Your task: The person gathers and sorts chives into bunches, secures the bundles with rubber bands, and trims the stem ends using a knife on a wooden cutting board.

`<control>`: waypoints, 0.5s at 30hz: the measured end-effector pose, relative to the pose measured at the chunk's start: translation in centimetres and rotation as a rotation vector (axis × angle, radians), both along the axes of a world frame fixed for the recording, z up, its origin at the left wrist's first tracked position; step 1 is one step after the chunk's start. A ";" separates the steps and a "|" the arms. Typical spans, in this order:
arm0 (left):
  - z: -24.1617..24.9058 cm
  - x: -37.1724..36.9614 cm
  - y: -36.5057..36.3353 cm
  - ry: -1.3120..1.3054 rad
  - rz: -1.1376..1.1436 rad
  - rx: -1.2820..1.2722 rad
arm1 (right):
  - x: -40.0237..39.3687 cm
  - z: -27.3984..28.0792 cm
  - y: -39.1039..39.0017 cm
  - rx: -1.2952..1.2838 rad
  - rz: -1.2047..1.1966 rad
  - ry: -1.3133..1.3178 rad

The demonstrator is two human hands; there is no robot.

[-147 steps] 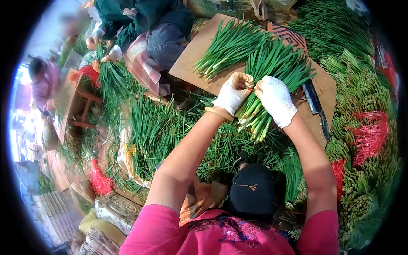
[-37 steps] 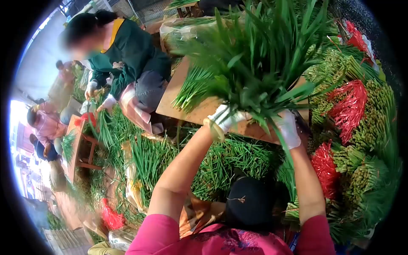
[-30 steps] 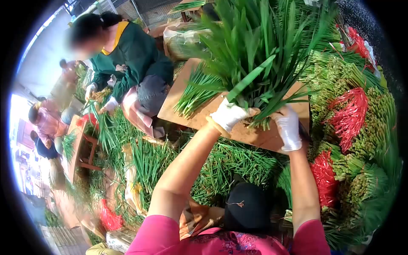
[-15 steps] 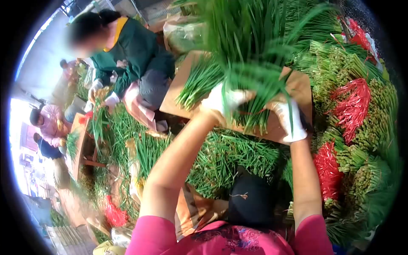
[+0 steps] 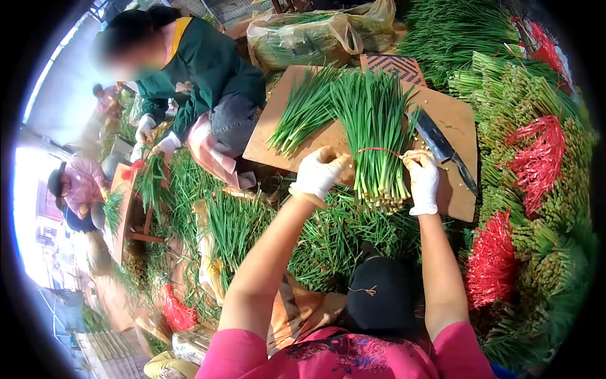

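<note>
Head view, the bundle: front and centre, a thick bundle of long flat green leaves with pale cut stalk ends [image 5: 374,120] lies between the two hands, leaves pointing away, stalk ends towards the wearer and over the near edge of the board.
The tie: a thin red plastic strip [image 5: 377,150] runs across the bundle just above those pale ends.
Left hand: here's the white-gloved left hand [image 5: 319,172], fingers curled, just beside the bundle's left flank; whether it grips the strip, I cannot tell.
Right hand: over on the other flank, the white-gloved right hand [image 5: 421,179] pinches the strip's end between thumb and fingers. The hands are apart, the bundle between them.
The board: underneath, a flat brown wooden board [image 5: 456,197] carries the bundle, a smaller loose bunch of green stalks [image 5: 303,115] to its left and a dark-bladed knife with a black handle [image 5: 435,140] to its right.
The bags: at the back, a translucent plastic bag [image 5: 300,43] is packed with green stalks; beside it sits a second, yellowish plastic bag [image 5: 374,26], contents too unclear to call.
Right side: a big heap of pale-ended green bundles [image 5: 505,104] has shiny red plastic strips [image 5: 540,155] lying on it.
</note>
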State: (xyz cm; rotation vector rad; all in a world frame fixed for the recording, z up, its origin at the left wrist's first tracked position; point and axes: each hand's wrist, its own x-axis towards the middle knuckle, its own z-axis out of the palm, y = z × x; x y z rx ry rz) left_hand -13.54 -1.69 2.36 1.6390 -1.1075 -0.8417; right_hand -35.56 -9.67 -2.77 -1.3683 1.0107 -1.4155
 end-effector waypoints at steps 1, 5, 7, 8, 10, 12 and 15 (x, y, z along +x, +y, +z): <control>1.3 -1.5 0.7 -0.089 -0.020 -0.131 | 0.2 0.0 -0.2 0.016 0.029 0.018; 5.5 -7.6 2.7 -0.735 -0.604 -0.544 | 1.6 2.7 -0.4 0.307 0.248 -0.088; 4.1 -8.4 2.9 -1.075 -0.650 -0.548 | 2.9 5.2 -0.2 0.450 0.324 -0.066; 1.7 -7.4 2.7 -1.129 -0.754 -0.455 | 3.2 5.5 -0.4 0.408 0.390 -0.072; 2.8 -5.0 3.0 -1.167 -0.700 -0.533 | 4.3 7.2 -0.9 0.311 0.500 -0.102; 5.6 -3.2 4.1 -1.092 -0.627 -0.513 | 5.2 8.8 -1.1 0.215 0.525 -0.250; 7.5 -0.2 4.9 -0.976 -0.502 -0.553 | 5.8 13.0 -0.8 0.155 0.511 -0.090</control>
